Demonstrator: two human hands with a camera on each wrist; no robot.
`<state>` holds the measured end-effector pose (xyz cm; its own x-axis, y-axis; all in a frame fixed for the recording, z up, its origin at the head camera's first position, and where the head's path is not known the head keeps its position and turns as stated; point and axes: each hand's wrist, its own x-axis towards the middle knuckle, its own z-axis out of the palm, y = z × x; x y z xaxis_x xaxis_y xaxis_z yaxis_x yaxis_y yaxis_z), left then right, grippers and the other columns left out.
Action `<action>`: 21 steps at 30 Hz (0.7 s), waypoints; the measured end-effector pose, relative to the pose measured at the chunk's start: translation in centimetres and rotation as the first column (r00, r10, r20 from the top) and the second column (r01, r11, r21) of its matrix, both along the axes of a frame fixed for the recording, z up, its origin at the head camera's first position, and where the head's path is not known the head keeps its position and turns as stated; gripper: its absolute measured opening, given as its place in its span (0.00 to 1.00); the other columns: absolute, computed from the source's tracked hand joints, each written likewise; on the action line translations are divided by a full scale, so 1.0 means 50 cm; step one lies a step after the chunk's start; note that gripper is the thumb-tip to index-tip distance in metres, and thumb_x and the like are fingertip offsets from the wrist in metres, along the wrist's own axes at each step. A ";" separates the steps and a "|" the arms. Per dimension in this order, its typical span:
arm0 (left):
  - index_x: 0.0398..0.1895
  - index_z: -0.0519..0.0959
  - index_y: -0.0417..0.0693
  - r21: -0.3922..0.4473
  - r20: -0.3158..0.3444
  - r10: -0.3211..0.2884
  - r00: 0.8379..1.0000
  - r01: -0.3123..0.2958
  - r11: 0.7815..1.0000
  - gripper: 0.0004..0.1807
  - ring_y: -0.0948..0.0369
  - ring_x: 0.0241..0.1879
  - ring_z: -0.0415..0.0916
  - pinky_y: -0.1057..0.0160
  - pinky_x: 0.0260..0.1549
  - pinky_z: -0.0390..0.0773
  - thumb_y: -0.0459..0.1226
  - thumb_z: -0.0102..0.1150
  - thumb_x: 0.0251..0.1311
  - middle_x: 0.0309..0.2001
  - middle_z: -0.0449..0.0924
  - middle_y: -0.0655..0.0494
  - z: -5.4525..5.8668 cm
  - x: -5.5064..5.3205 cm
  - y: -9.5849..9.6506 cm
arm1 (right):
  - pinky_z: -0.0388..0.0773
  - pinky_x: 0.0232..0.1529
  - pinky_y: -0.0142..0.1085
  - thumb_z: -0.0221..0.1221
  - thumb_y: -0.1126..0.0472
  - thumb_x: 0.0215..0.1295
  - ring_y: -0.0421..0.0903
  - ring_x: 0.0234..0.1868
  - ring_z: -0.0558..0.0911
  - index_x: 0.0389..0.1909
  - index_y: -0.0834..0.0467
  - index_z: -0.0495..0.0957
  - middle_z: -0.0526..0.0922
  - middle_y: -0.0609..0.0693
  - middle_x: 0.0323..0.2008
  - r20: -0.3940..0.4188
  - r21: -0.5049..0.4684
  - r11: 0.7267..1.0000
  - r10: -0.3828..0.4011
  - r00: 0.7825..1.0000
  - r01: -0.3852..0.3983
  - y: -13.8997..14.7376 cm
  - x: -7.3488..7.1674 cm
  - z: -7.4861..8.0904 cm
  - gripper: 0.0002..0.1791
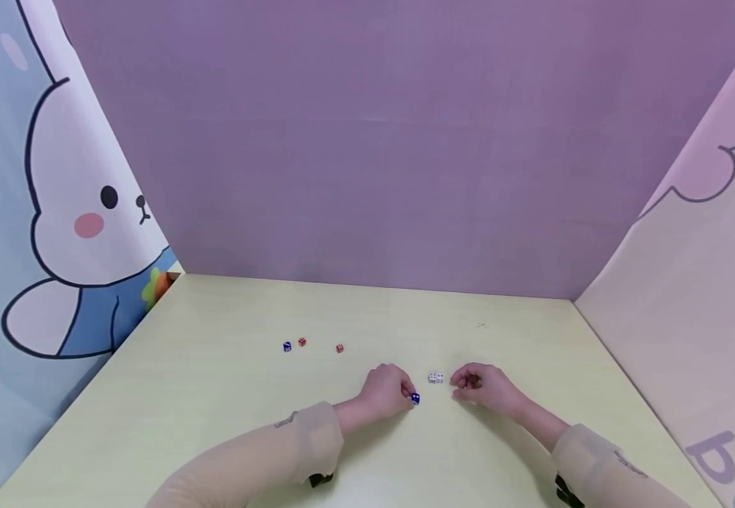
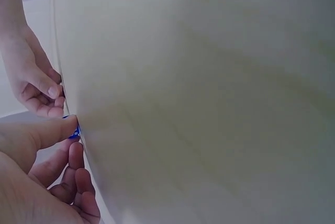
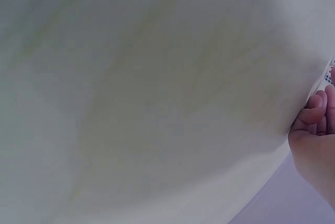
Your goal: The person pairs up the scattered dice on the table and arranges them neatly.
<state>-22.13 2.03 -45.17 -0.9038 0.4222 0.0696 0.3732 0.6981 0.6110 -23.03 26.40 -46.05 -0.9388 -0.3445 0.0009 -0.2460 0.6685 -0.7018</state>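
Between thumb and fingertips my left hand pinches a blue die, low over the table. The same blue die shows in part at the thumb tip in the left wrist view. Two white dice sit side by side, touching, between my two hands. To their right is my right hand, its fingers loosely curled and nothing seen in its grasp. In the right wrist view that hand is cut off by the frame's edge, with part of a white die beyond its fingers.
Farther back on the left lie another blue die, a red die beside it and a second red die a little to the right. The pale table meets a purple panel behind and printed cloths at both sides.
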 end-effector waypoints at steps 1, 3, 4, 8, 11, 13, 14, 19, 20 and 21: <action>0.25 0.84 0.50 -0.004 -0.002 -0.002 1.000 0.002 1.000 0.06 0.70 0.24 0.68 0.66 0.36 0.68 0.35 0.73 0.42 0.20 0.76 0.68 0.000 0.002 0.004 | 0.73 0.30 0.27 0.67 0.63 0.53 0.39 0.30 0.73 0.39 0.60 0.80 0.79 0.47 0.30 -0.005 0.002 1.000 0.004 1.000 -0.004 -0.001 0.002 0.001 0.12; 0.24 0.84 0.50 -0.002 0.004 -0.004 1.000 0.004 1.000 0.06 0.70 0.24 0.68 0.67 0.35 0.67 0.35 0.73 0.42 0.19 0.76 0.68 0.002 0.005 0.011 | 0.72 0.29 0.27 0.67 0.63 0.53 0.39 0.30 0.73 0.38 0.61 0.80 0.79 0.47 0.30 -0.018 0.005 1.000 0.016 1.000 -0.016 -0.004 0.005 0.004 0.12; 0.24 0.84 0.50 -0.001 0.010 -0.004 1.000 0.004 1.000 0.06 0.70 0.24 0.68 0.67 0.35 0.68 0.35 0.73 0.41 0.20 0.76 0.68 0.003 0.006 0.015 | 0.73 0.29 0.27 0.67 0.63 0.54 0.39 0.30 0.73 0.38 0.61 0.80 0.79 0.47 0.30 -0.023 0.004 1.000 0.024 0.999 -0.024 -0.005 0.007 0.004 0.11; 0.24 0.84 0.50 0.016 0.039 0.002 0.999 -0.002 1.000 0.07 0.69 0.23 0.69 0.65 0.36 0.69 0.34 0.74 0.41 0.20 0.77 0.67 0.006 0.011 0.028 | 0.74 0.30 0.27 0.66 0.64 0.54 0.38 0.30 0.74 0.37 0.61 0.80 0.80 0.48 0.29 -0.034 -0.016 0.999 0.047 0.998 -0.048 -0.012 0.012 0.005 0.10; 0.24 0.84 0.50 0.011 0.038 0.003 0.999 -0.003 1.000 0.07 0.69 0.23 0.69 0.64 0.36 0.69 0.35 0.74 0.41 0.20 0.77 0.67 0.007 0.011 0.039 | 0.74 0.30 0.27 0.66 0.64 0.55 0.36 0.29 0.74 0.36 0.60 0.81 0.80 0.46 0.29 -0.035 -0.030 0.998 0.052 0.998 -0.053 -0.015 0.014 0.002 0.09; 0.24 0.84 0.50 0.001 0.028 0.001 1.000 -0.001 1.000 0.07 0.69 0.23 0.69 0.65 0.36 0.69 0.35 0.74 0.41 0.19 0.78 0.67 0.006 0.010 0.046 | 0.74 0.30 0.27 0.66 0.63 0.55 0.36 0.29 0.74 0.36 0.59 0.81 0.80 0.46 0.29 -0.038 -0.032 0.998 0.054 0.998 -0.056 -0.016 0.014 -0.001 0.08; 0.23 0.84 0.51 -0.003 0.026 0.002 1.000 -0.002 1.000 0.07 0.69 0.23 0.69 0.65 0.36 0.69 0.35 0.74 0.41 0.19 0.78 0.67 0.006 0.009 0.050 | 0.74 0.30 0.27 0.66 0.63 0.55 0.36 0.29 0.74 0.36 0.59 0.81 0.80 0.45 0.29 -0.043 -0.033 0.998 0.057 0.997 -0.058 -0.016 0.014 -0.002 0.08; 0.23 0.84 0.51 -0.001 0.022 0.011 1.000 -0.011 1.000 0.06 0.69 0.22 0.70 0.67 0.34 0.71 0.35 0.74 0.41 0.19 0.78 0.68 0.000 0.001 0.069 | 0.74 0.30 0.28 0.66 0.64 0.55 0.36 0.29 0.74 0.36 0.58 0.81 0.79 0.45 0.28 -0.042 -0.035 0.997 0.069 0.997 -0.070 -0.017 0.015 -0.005 0.07; 0.23 0.84 0.51 0.002 0.023 0.014 1.000 -0.014 1.000 0.06 0.69 0.23 0.71 0.67 0.34 0.71 0.35 0.74 0.41 0.20 0.78 0.68 -0.002 -0.001 0.073 | 0.73 0.29 0.28 0.66 0.64 0.55 0.36 0.29 0.73 0.36 0.58 0.81 0.79 0.45 0.28 -0.036 -0.037 0.997 0.071 0.997 -0.072 -0.017 0.015 -0.005 0.07; 0.23 0.84 0.52 0.002 0.021 0.018 1.000 -0.018 1.000 0.07 0.69 0.23 0.71 0.67 0.34 0.71 0.35 0.74 0.40 0.20 0.79 0.68 -0.004 -0.003 0.077 | 0.73 0.29 0.28 0.66 0.64 0.55 0.36 0.28 0.73 0.36 0.58 0.81 0.79 0.46 0.28 -0.031 -0.038 0.997 0.072 0.997 -0.074 -0.017 0.014 -0.005 0.07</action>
<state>-22.26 5.86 -45.36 -0.9125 0.4058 0.0519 0.3480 0.7034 0.6198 -22.31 25.55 -46.30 -0.9105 -0.4113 0.0426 -0.3139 0.6205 -0.7186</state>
